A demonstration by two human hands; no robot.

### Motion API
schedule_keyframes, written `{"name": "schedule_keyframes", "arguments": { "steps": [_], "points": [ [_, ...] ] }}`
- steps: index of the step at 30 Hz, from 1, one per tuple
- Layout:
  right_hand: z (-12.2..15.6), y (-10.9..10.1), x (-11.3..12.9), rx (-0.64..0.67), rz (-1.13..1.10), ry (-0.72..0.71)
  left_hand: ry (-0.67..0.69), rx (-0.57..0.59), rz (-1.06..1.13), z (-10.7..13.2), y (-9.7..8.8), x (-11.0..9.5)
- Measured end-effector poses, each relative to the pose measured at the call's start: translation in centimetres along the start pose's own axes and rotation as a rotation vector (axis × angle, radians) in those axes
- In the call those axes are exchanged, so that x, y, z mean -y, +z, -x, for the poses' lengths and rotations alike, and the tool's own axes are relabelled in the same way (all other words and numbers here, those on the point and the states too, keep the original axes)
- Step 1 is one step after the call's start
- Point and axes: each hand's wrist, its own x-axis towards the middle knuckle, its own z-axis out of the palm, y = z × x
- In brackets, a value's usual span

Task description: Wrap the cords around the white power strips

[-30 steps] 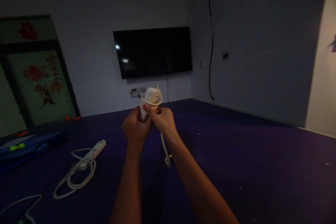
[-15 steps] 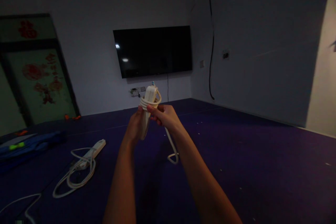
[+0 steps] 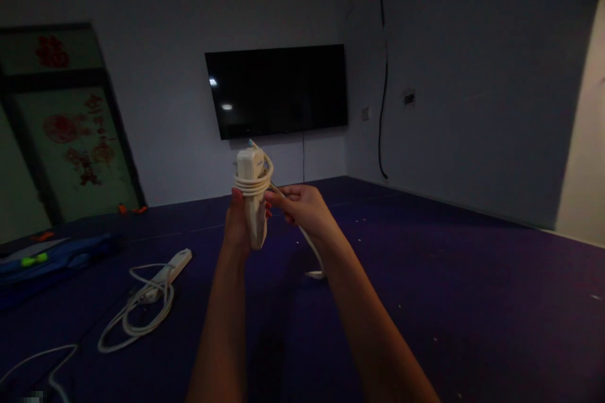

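Note:
In front of me, a white power strip (image 3: pixel 256 227) is held upright in my left hand (image 3: pixel 237 220), whose fingers are closed round its lower part. Several turns of its white cord (image 3: pixel 253 185) wrap the strip's upper half. My right hand (image 3: pixel 302 206), just to the right, is closed in a pinch on the loose run of the cord. From there the cord hangs below my wrist and bends at its low end. A small bluish tip (image 3: pixel 251 142) shows at the top of the bundle.
A second white power strip (image 3: pixel 179 261) with a loosely coiled cord lies on the purple floor (image 3: pixel 425 283) at left. Beyond are a blue cloth (image 3: pixel 80 255) with a yellow-green item (image 3: pixel 34 260), and orange items (image 3: pixel 139 210) near the door (image 3: pixel 70 138). A television (image 3: pixel 278 91) hangs on the wall.
The wrapped power strip has shifted left and turned. My right hand has drawn slightly away from it with the cord, and the hanging cord end has moved up a little.

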Motion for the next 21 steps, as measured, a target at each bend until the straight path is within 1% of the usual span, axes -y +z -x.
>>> {"name": "schedule_keyframes", "arguments": {
  "steps": [3,6,11,13,16,19,21],
  "points": [
    [0.1,-0.3,0.4,0.01,-0.082,0.027,-0.159,0.102,0.124,-0.1,-0.5,-0.3],
    [-0.2,-0.2,0.3,-0.037,-0.167,0.041,-0.199,0.114,0.165,-0.2,-0.7,-0.1],
    [-0.2,-0.1,0.4,-0.084,-0.266,0.012,-0.246,0.109,0.194,0.0,-0.3,0.0],
    [0.0,-0.1,0.7,-0.081,-0.269,0.004,-0.245,0.107,0.201,0.1,-0.1,-0.3],
    [0.6,-0.1,1.4,-0.038,-0.257,0.035,-0.22,0.076,0.197,0.1,0.0,-0.6],
    [0.8,0.2,1.6,0.034,-0.244,0.052,-0.159,0.057,0.169,0.0,-0.1,-0.5],
    [0.7,0.4,1.4,0.052,-0.226,0.075,-0.094,0.038,0.114,-0.2,-0.1,-0.1]
  ]
}}
